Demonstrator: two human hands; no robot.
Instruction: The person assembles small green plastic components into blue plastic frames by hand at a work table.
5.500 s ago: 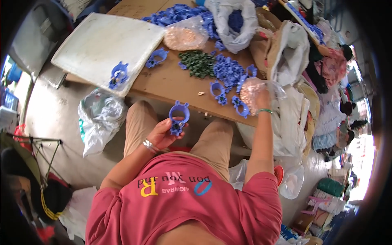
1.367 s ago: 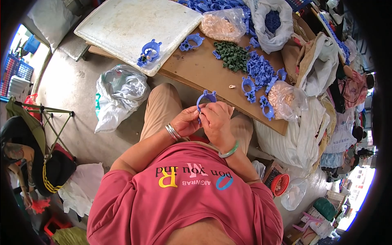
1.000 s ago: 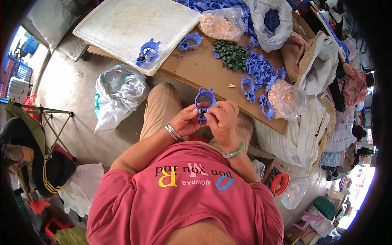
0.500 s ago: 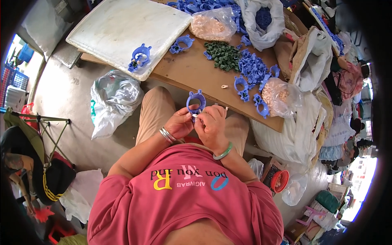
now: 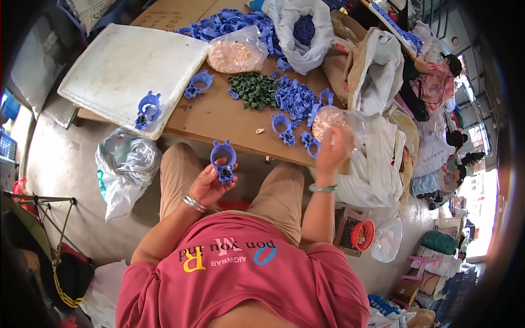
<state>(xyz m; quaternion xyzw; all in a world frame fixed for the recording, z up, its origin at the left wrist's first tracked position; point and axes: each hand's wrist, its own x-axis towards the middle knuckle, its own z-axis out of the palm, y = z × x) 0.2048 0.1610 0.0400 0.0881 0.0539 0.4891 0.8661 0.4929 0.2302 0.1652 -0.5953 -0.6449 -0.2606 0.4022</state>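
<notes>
My left hand (image 5: 209, 185) grips a blue plastic ring part (image 5: 223, 155) with two small ears on top and a dark green piece in its base, held upright above my lap. At the table's right edge, my right hand (image 5: 335, 147) reaches to a clear bag of small beige pieces (image 5: 326, 117). Its fingertips are blurred against the bag, so what they hold does not show. Left of this bag lie more blue ring parts (image 5: 281, 124), a heap of small blue pieces (image 5: 295, 98) and a heap of dark green pieces (image 5: 252, 91). One beige piece (image 5: 260, 130) lies alone on the brown tabletop.
A white foam board (image 5: 128, 68) covers the table's left, with a blue ring part (image 5: 147, 109) on it. At the back are a second beige-filled bag (image 5: 238, 50), a blue parts pile (image 5: 229, 24) and a white sack (image 5: 303, 38). A plastic bag (image 5: 128, 169) stands on the floor.
My right hand has left the ring part and moved right to the bag of beige pieces. My left hand keeps the ring part. The whole view has shifted.
</notes>
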